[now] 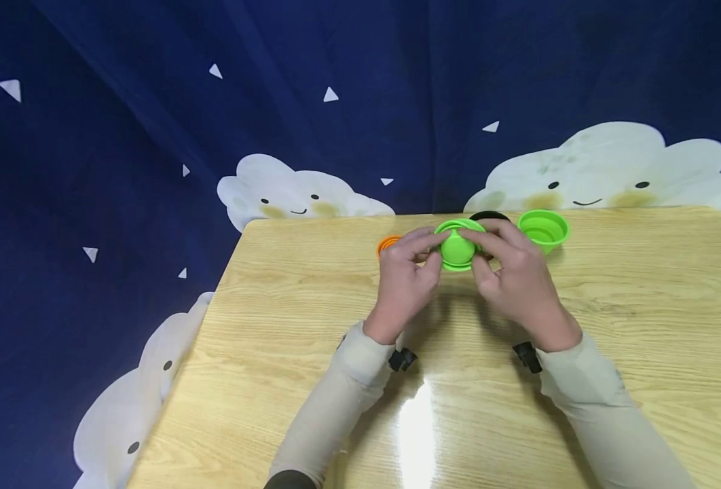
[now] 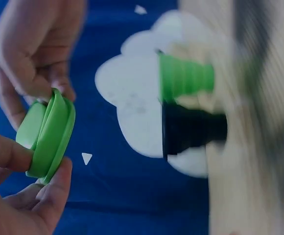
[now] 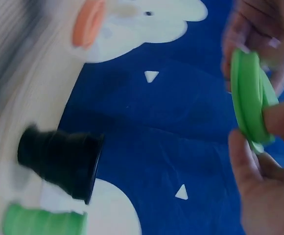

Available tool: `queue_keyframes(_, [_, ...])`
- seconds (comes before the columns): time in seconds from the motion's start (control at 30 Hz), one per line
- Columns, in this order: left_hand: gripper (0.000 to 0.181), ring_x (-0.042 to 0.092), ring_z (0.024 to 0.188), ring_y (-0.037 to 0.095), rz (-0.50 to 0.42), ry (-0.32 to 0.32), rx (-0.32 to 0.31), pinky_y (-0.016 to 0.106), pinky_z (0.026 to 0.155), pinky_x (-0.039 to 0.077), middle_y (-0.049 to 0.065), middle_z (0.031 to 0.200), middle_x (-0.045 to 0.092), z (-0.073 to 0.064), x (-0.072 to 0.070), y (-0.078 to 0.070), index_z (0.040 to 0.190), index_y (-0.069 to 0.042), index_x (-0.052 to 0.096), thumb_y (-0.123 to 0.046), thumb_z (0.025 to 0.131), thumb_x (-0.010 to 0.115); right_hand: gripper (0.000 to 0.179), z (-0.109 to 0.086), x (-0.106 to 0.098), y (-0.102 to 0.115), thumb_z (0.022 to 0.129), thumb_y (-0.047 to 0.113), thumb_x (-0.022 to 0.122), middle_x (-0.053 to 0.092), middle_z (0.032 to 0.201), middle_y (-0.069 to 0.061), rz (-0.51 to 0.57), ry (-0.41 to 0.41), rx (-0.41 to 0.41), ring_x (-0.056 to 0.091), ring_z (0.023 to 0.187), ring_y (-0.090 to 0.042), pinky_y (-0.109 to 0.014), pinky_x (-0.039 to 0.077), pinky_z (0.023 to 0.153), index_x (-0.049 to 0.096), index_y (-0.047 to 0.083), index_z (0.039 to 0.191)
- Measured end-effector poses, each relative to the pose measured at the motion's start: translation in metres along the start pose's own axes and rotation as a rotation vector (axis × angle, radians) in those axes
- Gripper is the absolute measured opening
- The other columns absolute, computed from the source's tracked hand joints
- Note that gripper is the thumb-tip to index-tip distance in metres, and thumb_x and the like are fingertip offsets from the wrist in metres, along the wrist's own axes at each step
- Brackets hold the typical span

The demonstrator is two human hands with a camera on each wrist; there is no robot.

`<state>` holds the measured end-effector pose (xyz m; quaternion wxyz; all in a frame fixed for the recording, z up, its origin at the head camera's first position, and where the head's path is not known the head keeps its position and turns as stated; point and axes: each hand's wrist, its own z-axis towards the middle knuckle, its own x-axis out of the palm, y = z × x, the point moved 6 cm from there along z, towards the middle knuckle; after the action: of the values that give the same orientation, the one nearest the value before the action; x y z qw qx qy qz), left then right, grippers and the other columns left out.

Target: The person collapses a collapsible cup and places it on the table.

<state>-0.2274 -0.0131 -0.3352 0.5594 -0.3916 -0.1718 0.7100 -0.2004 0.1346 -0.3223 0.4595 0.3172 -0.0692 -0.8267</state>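
This looks like a child's playroom, though the exact room is unclear: dark blue cloth (image 1: 360,136) with smiling clouds (image 1: 607,166) and white triangles (image 1: 330,95) fills the upper frame behind a wood-grain table (image 1: 275,292).

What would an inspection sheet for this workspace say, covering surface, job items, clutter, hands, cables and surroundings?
Surface: wood-grain table, with a bright reflection.
Job's things: flattened green collapsible cup, held above the table; black collapsible cup and expanded green collapsible cup, standing side by side; orange collapsible cup, looking flattened, partly hidden behind the left hand in the head view.
Clutter: nothing seen.
Hands: left hand and right hand both grip the flattened green collapsible cup.
Cables: nothing seen.
Surroundings: navy backdrop with white clouds and triangles.
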Motion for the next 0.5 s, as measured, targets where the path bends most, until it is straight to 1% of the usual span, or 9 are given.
queue_keyframes(0.07, [0.027,0.060,0.068,0.009,-0.229,-0.004,-0.150,0.019,0.057,0.051,0.009,0.092,0.067,0.000,0.000,0.009,0.099,-0.001,0.070,0.009,0.077,0.059,0.033,-0.001,-0.002,-0.009,0.076,-0.006,0.061,0.063,0.106,-0.009,0.148,0.074,0.108,0.059,0.077,-0.015,-0.018,0.044,0.057,0.068,0.003,0.106])
queue_keyframes(0.13, [0.028,0.062,0.070,0.013,-0.459,-0.022,-0.292,0.024,0.059,0.053,0.013,0.093,0.068,0.000,0.000,0.018,0.102,0.002,0.068,0.011,0.077,0.061,0.035,-0.002,-0.002,-0.019,0.076,-0.011,0.065,0.063,0.109,-0.010,0.379,0.132,0.238,0.060,0.079,-0.014,-0.015,0.047,0.058,0.066,0.000,0.109])
queue_keyframes(0.17, [0.030,0.063,0.073,0.017,-0.567,-0.031,-0.356,0.027,0.061,0.055,0.015,0.093,0.067,0.000,0.001,0.021,0.105,0.004,0.066,0.012,0.077,0.062,0.037,-0.004,-0.003,-0.025,0.076,-0.013,0.065,0.063,0.110,-0.012,0.500,0.146,0.307,0.061,0.082,-0.015,-0.016,0.049,0.061,0.064,-0.003,0.111])
queue_keyframes(0.2, [0.031,0.064,0.082,0.020,-0.652,-0.039,-0.408,0.032,0.066,0.056,0.017,0.099,0.066,0.000,0.001,0.023,0.107,0.006,0.064,0.013,0.077,0.063,0.038,-0.005,-0.004,-0.029,0.076,-0.014,0.065,0.063,0.108,-0.014,0.605,0.144,0.367,0.061,0.084,-0.017,-0.017,0.051,0.064,0.062,-0.005,0.112])
queue_keyframes(0.23, [0.034,0.064,0.086,0.022,-0.719,-0.046,-0.451,0.034,0.069,0.055,0.019,0.100,0.065,-0.001,0.002,0.025,0.110,0.008,0.062,0.013,0.076,0.063,0.038,-0.006,-0.004,-0.034,0.076,-0.015,0.064,0.063,0.107,-0.016,0.692,0.131,0.418,0.061,0.085,-0.018,-0.018,0.052,0.065,0.061,-0.007,0.113])
queue_keyframes(0.3, [0.038,0.064,0.090,0.025,-0.784,-0.050,-0.513,0.036,0.071,0.055,0.021,0.101,0.064,-0.002,0.002,0.028,0.113,0.009,0.059,0.013,0.076,0.064,0.040,-0.007,-0.005,-0.040,0.075,-0.017,0.063,0.062,0.106,-0.021,0.808,0.101,0.480,0.062,0.087,-0.022,-0.021,0.053,0.068,0.057,-0.011,0.115])
queue_keyframes(0.33, [0.039,0.064,0.090,0.025,-0.795,-0.052,-0.539,0.036,0.071,0.054,0.021,0.100,0.065,-0.002,0.003,0.029,0.114,0.009,0.059,0.012,0.076,0.065,0.043,-0.007,-0.005,-0.043,0.075,-0.016,0.064,0.062,0.105,-0.022,0.828,0.092,0.504,0.062,0.086,-0.022,-0.022,0.053,0.068,0.056,-0.010,0.117])
queue_keyframes(0.43, [0.039,0.064,0.090,0.023,-0.773,-0.060,-0.579,0.035,0.073,0.054,0.019,0.098,0.065,-0.004,0.003,0.032,0.112,0.010,0.060,0.010,0.074,0.069,0.051,-0.009,-0.003,-0.047,0.075,-0.014,0.066,0.062,0.105,-0.023,0.820,0.090,0.559,0.062,0.087,-0.024,-0.024,0.054,0.070,0.051,-0.007,0.123])
queue_keyframes(0.5, [0.039,0.063,0.088,0.020,-0.745,-0.068,-0.594,0.035,0.074,0.054,0.017,0.097,0.066,-0.005,0.003,0.034,0.109,0.009,0.062,0.009,0.072,0.071,0.053,-0.010,-0.002,-0.047,0.076,-0.012,0.067,0.062,0.105,-0.022,0.782,0.108,0.600,0.063,0.087,-0.024,-0.024,0.053,0.071,0.049,-0.006,0.125])
